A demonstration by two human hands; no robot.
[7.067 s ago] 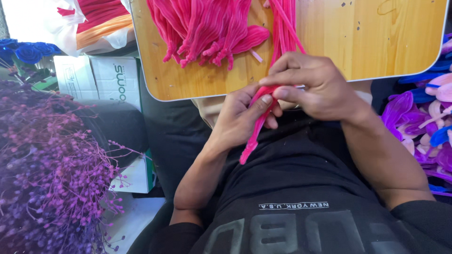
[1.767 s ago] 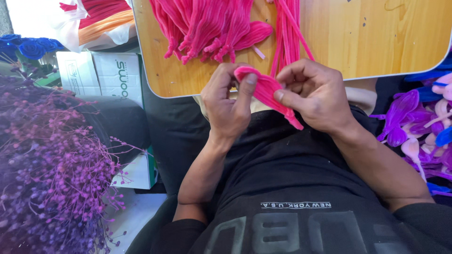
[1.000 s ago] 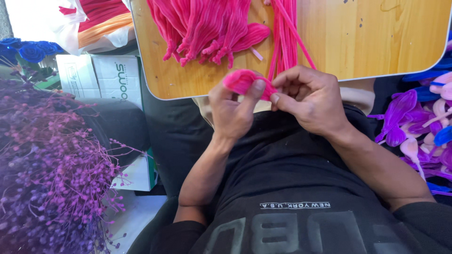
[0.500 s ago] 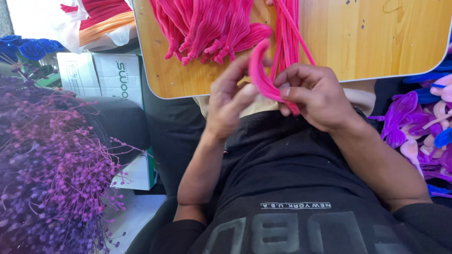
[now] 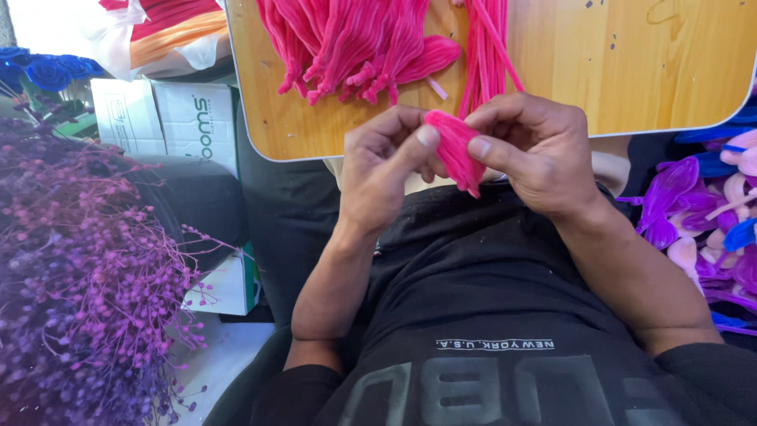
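My left hand [image 5: 382, 170] and my right hand [image 5: 540, 154] meet over my lap, just in front of a wooden board [image 5: 623, 63]. Both pinch a small folded pink pipe cleaner piece [image 5: 456, 150] between thumbs and fingers. It is bent into a flat petal-like shape. Behind it on the board lies a heap of finished pink pieces [image 5: 355, 39], and a bundle of straight pink pipe cleaners [image 5: 487, 47] runs down toward my right hand.
A big bunch of purple dried flowers [image 5: 79, 268] fills the left side. White cardboard boxes [image 5: 165, 118] stand behind it, with blue artificial roses [image 5: 39, 71] at the far left. Purple, pink and blue petal shapes [image 5: 710, 221] lie at the right.
The long pink loop that stood up between my hands half a second ago is now folded down into a compact flat piece held by both hands.
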